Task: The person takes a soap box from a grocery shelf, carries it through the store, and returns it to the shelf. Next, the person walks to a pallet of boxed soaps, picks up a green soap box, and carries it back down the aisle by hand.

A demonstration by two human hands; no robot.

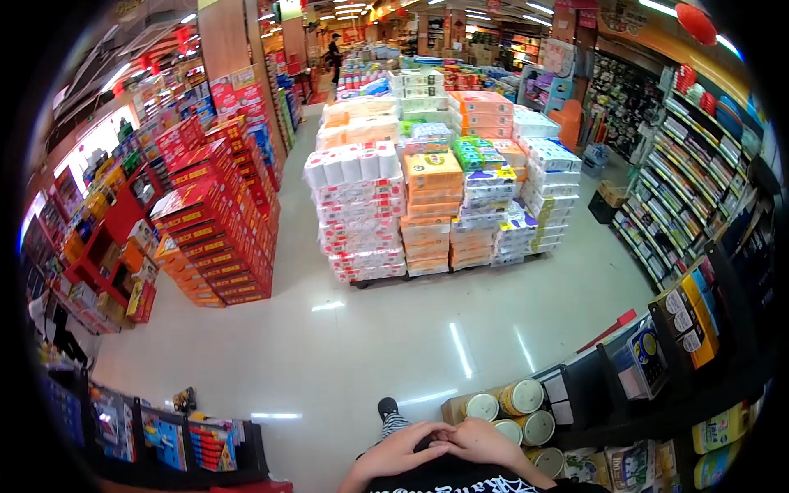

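Observation:
My left hand point(408, 446) and my right hand point(485, 441) meet low in front of my body, over a black shirt point(460, 481) with white lettering. Their fingers are curled and touch each other at the tips. Nothing shows between them except a small dark gap; the palms are hidden. Just right of my right hand stand several round tins with pale lids point(522, 396). One dark shoe point(387, 405) and a striped trouser leg point(395, 424) show beyond my hands.
Stacked tissue and toilet-roll packs point(357, 205) stand on a low base ahead. Red cartons point(222, 222) rise on the left. Black shelving point(657, 419) curves along the right, near a packed wall rack point(686, 181). A display rack point(185, 444) sits lower left. A distant person point(334, 57) stands in the aisle.

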